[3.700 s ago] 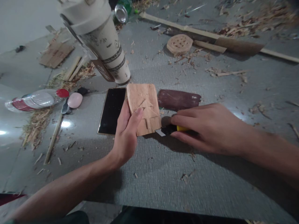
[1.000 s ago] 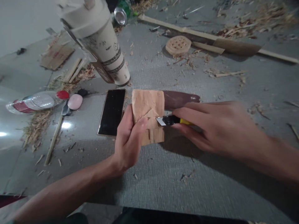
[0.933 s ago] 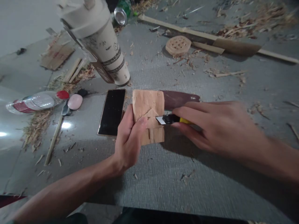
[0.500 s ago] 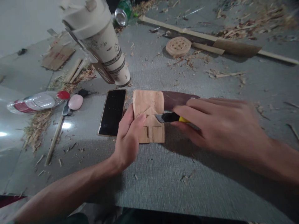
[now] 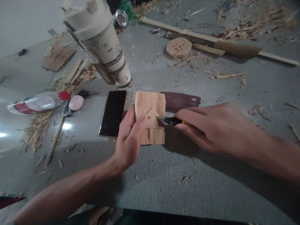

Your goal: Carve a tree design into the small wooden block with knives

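A small carved wooden block point(image 5: 151, 101) with a raised arrow-like shape is gripped along its left side by my left hand point(image 5: 128, 142), thumb pressed on its face. My right hand point(image 5: 211, 128) is closed around a utility knife point(image 5: 172, 121) with a black and yellow body. Its blade meets the right side of the carving, near the arrow's head. Most of the knife's handle is hidden inside my fingers. Behind the block, to the right, lies a dark brown flat strip point(image 5: 180, 101).
Left of the block is a phone point(image 5: 112, 113), with a tall tumbler point(image 5: 103, 47) behind it. A plastic bottle point(image 5: 42, 102) lies at the left. Farther back are a round carved wooden piece point(image 5: 179, 47), a long stick point(image 5: 178, 29), a green can point(image 5: 123, 14) and scattered shavings.
The block has shifted slightly to the right and tilted a little. My right hand and the knife have moved slightly right and down, showing more of the brown strip.
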Action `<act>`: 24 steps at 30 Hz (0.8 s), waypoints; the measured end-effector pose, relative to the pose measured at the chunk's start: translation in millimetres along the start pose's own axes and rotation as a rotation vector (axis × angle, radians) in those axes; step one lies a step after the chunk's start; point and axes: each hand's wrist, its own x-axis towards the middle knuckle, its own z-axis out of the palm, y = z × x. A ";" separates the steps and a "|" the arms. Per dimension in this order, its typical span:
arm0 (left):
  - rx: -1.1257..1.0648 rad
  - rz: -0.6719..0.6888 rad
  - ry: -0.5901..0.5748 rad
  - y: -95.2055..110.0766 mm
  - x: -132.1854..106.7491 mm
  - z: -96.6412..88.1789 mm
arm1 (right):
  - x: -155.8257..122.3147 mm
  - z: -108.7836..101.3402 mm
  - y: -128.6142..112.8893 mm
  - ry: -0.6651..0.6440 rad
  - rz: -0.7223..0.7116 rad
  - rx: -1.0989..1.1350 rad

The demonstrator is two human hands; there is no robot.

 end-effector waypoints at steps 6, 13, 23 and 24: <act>0.052 0.009 -0.019 2.1 -2.2 0.2 | 1.8 -3.5 1.2 -0.040 -0.003 0.030; 0.065 0.042 -0.032 3.6 -2.3 -0.3 | 3.2 -6.6 -0.7 -0.057 -0.017 0.035; 0.050 0.027 -0.042 1.5 -3.2 -0.9 | 4.2 -4.8 -5.5 -0.061 0.042 0.146; 0.058 0.030 -0.047 1.7 -3.6 -1.1 | 5.2 -5.7 -6.2 -0.078 0.060 0.201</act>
